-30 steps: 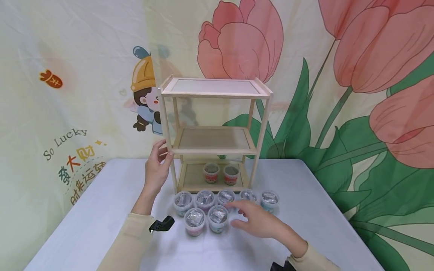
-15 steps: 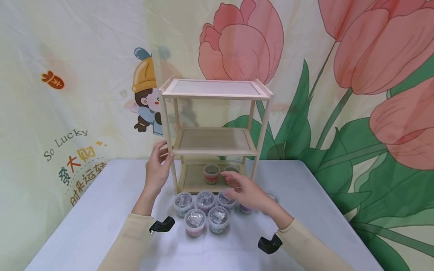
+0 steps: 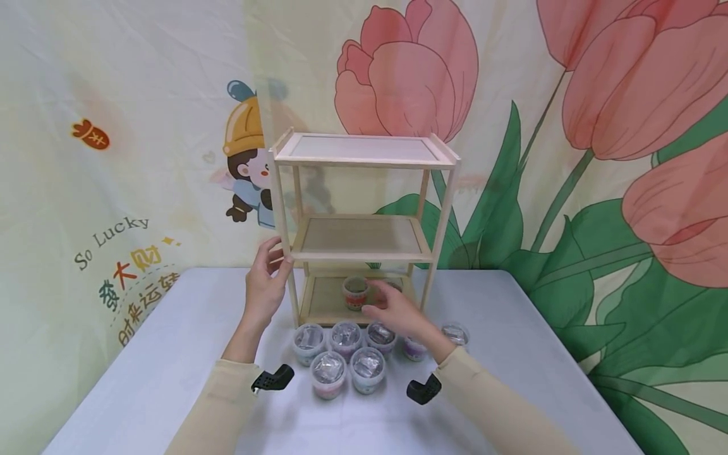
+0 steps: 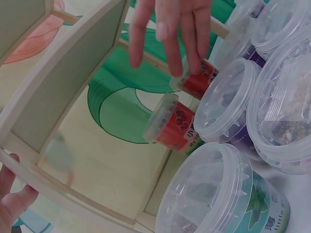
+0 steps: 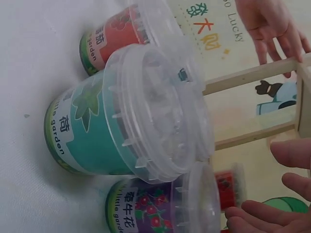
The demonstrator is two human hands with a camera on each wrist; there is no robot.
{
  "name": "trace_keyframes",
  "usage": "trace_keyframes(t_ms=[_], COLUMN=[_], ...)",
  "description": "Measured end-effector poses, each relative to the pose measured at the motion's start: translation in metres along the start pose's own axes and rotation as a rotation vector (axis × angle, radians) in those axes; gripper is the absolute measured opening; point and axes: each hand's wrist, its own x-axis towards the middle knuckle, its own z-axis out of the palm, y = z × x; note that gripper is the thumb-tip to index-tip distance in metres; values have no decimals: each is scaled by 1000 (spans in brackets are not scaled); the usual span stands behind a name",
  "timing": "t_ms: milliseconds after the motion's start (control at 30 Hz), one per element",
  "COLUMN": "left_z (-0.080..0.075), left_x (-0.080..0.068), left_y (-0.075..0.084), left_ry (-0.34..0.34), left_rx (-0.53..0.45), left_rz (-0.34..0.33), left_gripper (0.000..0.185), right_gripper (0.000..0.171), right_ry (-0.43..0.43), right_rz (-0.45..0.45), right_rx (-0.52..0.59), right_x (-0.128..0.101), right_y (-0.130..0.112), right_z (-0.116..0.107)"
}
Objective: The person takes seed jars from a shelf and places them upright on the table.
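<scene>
On the left, my left hand holds the front post of a small three-tier wooden rack at its middle tier, thumb in front. My right hand reaches to the bottom tier, its fingers fairly straight and pointing down beside two red-labelled tubs. The nearer-to-centre red tub stands just left of those fingertips. Behind the hand, the other red tub is mostly covered in the head view. Thumb and fingers are spread apart in the right wrist view.
Several clear-lidded tubs with packets inside stand in front of the rack, among them a teal one, a purple one and a red one. The white-covered table meets a printed cloth backdrop.
My right hand has moved from above the front tubs, forward and up to the red tubs on the bottom tier. My left hand has stayed at the post.
</scene>
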Motion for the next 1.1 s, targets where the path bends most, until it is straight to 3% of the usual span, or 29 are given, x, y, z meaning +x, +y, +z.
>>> trace_keyframes(t_ms=[367, 767, 1100], left_z=[2, 1, 3], left_x=[-1, -3, -2], left_y=[2, -1, 1], left_ry=[-8, 10, 35], left_rx=[-4, -4, -5], left_rz=[-7, -6, -15], left_gripper=[50, 50, 50], right_gripper=[72, 89, 80], right_ry=[-18, -132, -117], right_rz=[46, 71, -21], right_rx=[-89, -165, -244], right_x=[23, 43, 54], right_y=[14, 9, 17], right_z=[19, 33, 40])
